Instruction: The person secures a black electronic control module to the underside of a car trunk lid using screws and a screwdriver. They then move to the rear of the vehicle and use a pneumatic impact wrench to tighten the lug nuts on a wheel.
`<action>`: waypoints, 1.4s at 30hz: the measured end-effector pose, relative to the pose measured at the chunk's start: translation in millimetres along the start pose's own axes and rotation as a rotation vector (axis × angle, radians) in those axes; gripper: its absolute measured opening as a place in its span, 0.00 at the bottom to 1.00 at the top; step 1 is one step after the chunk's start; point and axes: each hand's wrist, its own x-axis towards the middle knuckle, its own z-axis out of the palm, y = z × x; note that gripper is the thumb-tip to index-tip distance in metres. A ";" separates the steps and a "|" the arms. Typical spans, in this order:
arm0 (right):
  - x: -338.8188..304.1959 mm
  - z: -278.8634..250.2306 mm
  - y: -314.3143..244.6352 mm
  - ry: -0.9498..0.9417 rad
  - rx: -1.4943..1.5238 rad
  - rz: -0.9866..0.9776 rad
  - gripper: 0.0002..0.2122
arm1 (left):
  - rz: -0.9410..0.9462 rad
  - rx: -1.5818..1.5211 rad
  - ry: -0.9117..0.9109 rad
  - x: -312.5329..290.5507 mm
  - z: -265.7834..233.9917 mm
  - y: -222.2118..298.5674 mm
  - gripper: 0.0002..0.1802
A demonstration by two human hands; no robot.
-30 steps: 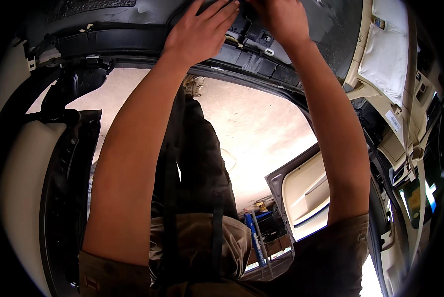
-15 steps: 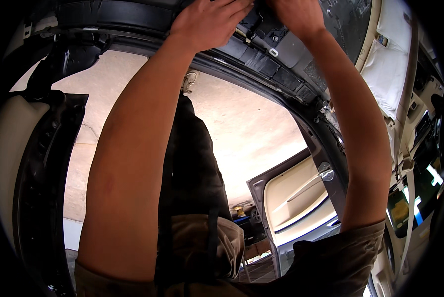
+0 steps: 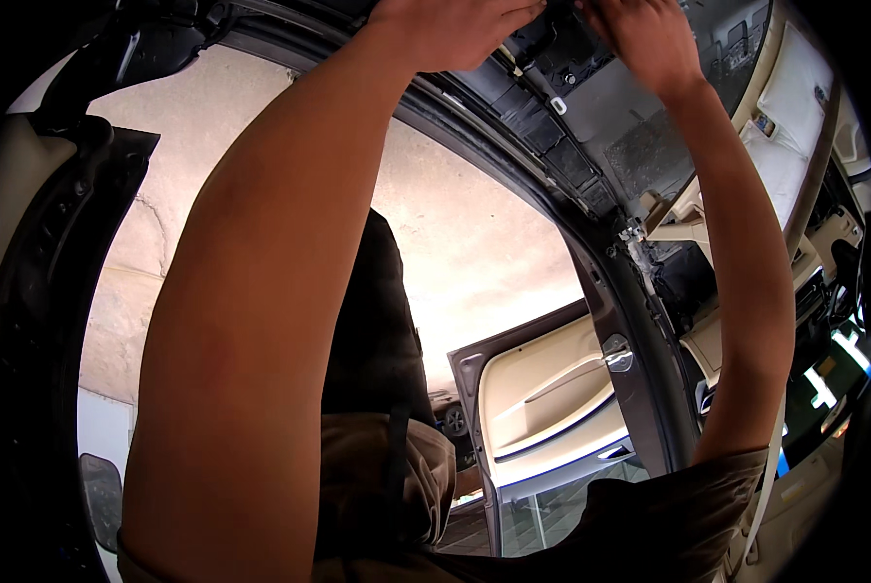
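At the top edge, my left hand (image 3: 458, 31) reaches over the stripped floor beside the door sill, its fingers bent together and pointing right. My right hand (image 3: 646, 37) faces it from the other side, fingers curled inward. A narrow gap separates the two sets of fingertips. Both hands are partly cut off by the picture's edge, and whatever they grip is hidden. Below the gap lies a black bracket area with a bolt (image 3: 569, 80) and a small pale oval loop (image 3: 558, 105). A bare grey floor panel (image 3: 606, 102) extends under my right wrist.
The black door sill (image 3: 494, 146) curves down to a dark pillar (image 3: 640, 389). A beige-lined door (image 3: 542, 398) hangs open below. Another black-edged door panel (image 3: 56, 262) stands at left. White-covered padding (image 3: 790, 87) and a pale belt strap (image 3: 771, 466) are at right. Concrete ground (image 3: 465, 223) shows outside.
The view has shifted, so the open door appears further left and more of the interior shows at right. Both hands sit further right in the picture, still close to each other over the floor.
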 end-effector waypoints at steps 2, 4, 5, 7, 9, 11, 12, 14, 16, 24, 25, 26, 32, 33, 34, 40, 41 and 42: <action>4.0 0.9 1.7 0.004 -0.021 -0.045 0.10 | -0.023 -0.019 -0.015 -3.3 -0.6 4.0 0.28; 6.5 4.9 4.1 0.009 -0.040 -0.058 0.11 | -0.028 -0.028 -0.023 -3.1 -0.2 2.2 0.28; 6.6 8.0 6.0 0.013 -0.030 -0.065 0.12 | -0.024 -0.033 -0.029 -2.0 -1.3 2.0 0.28; 6.7 13.0 9.6 0.019 -0.011 -0.077 0.13 | -0.026 -0.051 -0.027 -2.7 0.7 4.2 0.29; 9.4 11.6 2.4 -0.127 -0.061 0.090 0.14 | -0.039 -0.065 -0.006 -3.9 4.0 2.7 0.29; 10.9 23.2 -9.8 -0.198 0.000 0.360 0.16 | -0.034 -0.054 -0.013 -3.8 3.2 1.7 0.29; 11.1 39.2 -15.8 -0.195 0.087 0.544 0.18 | -0.031 -0.052 -0.016 -2.1 2.2 3.8 0.29; 10.9 45.9 -15.7 -0.254 0.358 0.830 0.20 | -0.038 -0.044 0.003 -2.4 2.9 4.9 0.29; 12.0 35.6 -13.2 -0.379 0.730 1.021 0.21 | -0.040 -0.044 0.021 -3.6 4.6 5.9 0.29; 10.6 2.1 -10.3 -0.070 0.034 0.207 0.13 | -0.041 -0.059 0.014 -4.1 6.9 5.1 0.29; 8.0 4.8 -4.3 -0.021 -0.009 0.094 0.11 | -0.041 -0.073 0.013 -3.6 6.9 4.7 0.29; 7.0 8.2 0.1 0.029 -0.046 -0.024 0.10 | -0.041 -0.071 0.006 -3.7 5.9 4.9 0.29; 16.7 7.9 6.9 -0.279 -0.058 -0.031 0.09 | -0.037 -0.105 -0.021 -3.1 8.5 3.3 0.29; 19.4 7.7 0.4 -0.335 0.059 0.168 0.09 | -0.041 -0.098 -0.028 -3.0 6.8 4.5 0.29; 22.1 8.3 -9.0 -0.388 0.176 0.368 0.11 | -0.045 -0.092 -0.035 -3.0 5.9 4.7 0.28; 17.2 8.7 -5.1 -0.601 0.918 0.835 0.18 | -0.041 0.126 -0.017 -4.3 -3.5 6.4 0.35; 19.7 8.5 -5.3 -0.628 1.051 0.877 0.19 | -0.043 0.128 -0.020 -5.1 -3.8 6.5 0.34; 19.3 5.8 -6.4 -0.531 0.763 0.717 0.19 | -0.045 0.130 -0.023 -5.3 -3.3 7.1 0.34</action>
